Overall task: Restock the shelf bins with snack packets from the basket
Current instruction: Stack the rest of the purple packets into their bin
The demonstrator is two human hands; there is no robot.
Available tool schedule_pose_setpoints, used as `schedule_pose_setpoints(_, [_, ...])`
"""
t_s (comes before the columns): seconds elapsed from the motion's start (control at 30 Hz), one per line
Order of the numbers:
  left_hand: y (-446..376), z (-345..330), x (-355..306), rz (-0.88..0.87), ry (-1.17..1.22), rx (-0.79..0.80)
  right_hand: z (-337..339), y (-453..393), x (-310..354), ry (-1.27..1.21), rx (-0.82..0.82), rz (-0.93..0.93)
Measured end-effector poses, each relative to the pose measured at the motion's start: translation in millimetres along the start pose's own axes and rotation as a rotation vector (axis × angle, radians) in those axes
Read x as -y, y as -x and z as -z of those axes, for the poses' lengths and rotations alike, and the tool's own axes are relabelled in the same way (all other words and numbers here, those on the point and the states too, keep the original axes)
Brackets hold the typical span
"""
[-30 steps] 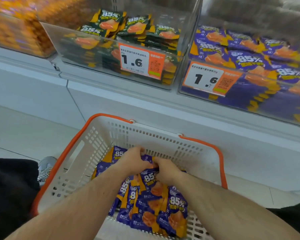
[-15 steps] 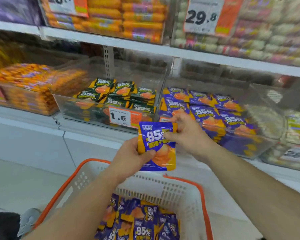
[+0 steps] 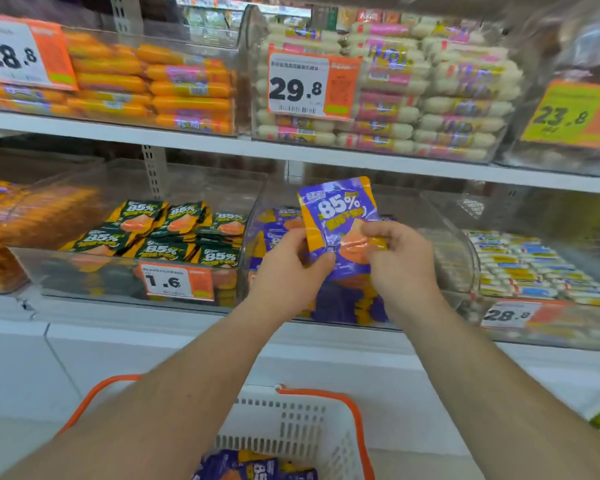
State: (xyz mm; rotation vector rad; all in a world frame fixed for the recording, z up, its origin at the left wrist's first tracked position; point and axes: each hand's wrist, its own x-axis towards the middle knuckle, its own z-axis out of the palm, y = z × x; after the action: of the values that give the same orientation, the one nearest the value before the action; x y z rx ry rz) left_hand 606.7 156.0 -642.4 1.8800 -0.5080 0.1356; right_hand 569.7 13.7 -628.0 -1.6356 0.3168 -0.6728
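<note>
Before the lower shelf, my left hand (image 3: 288, 271) and right hand (image 3: 399, 261) both pinching one purple snack packet (image 3: 340, 220) upright, held in front of the clear bin (image 3: 440, 237) of matching purple packets, green packets (image 3: 174, 233) alongside, white basket (image 3: 312, 431) below with more purple packets.

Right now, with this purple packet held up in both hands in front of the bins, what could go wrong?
1. The purple packet is only pinched at its lower part by the left hand and right hand; it might slip and fall outside the basket.
2. The green packets carry the same 85% print in the neighbouring bin, so it could land in the wrong one; the purple bin sits directly behind the hands.
</note>
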Motion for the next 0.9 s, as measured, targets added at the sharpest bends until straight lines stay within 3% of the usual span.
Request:
schedule_pose_setpoints(0.1, [-1.6,-18.5,2.7,-0.158,-0.542,0.020,29.2,-29.5,0.9,0.093,-0.169,-0.054])
schedule_pose_setpoints(0.17, [3.7,-26.0,5.7,-0.255,-0.711,0.006,46.6,-43.9,-7.2,0.144,-0.201,-0.138])
schedule_pose_setpoints(0.33, [9.5,-35.0,22.4,-0.276,-0.775,0.076,70.5,-77.5,-57.4,0.347,-0.182,-0.214])
schedule_pose_setpoints(0.47, [10.9,-35.3,24.0,-0.270,-0.759,0.052,63.0,-54.1,-27.7,0.612,-0.189,-0.115])
schedule_pose_setpoints(0.67, [11.0,-36.3,24.4,-0.265,-0.785,0.056,63.9,-46.9,-26.4,1.050,-0.037,-0.117])
schedule_pose_setpoints(0.9, [11.4,-35.6,24.2,-0.266,-0.762,0.074,63.2,-44.7,-23.3,1.220,-0.020,-0.160])
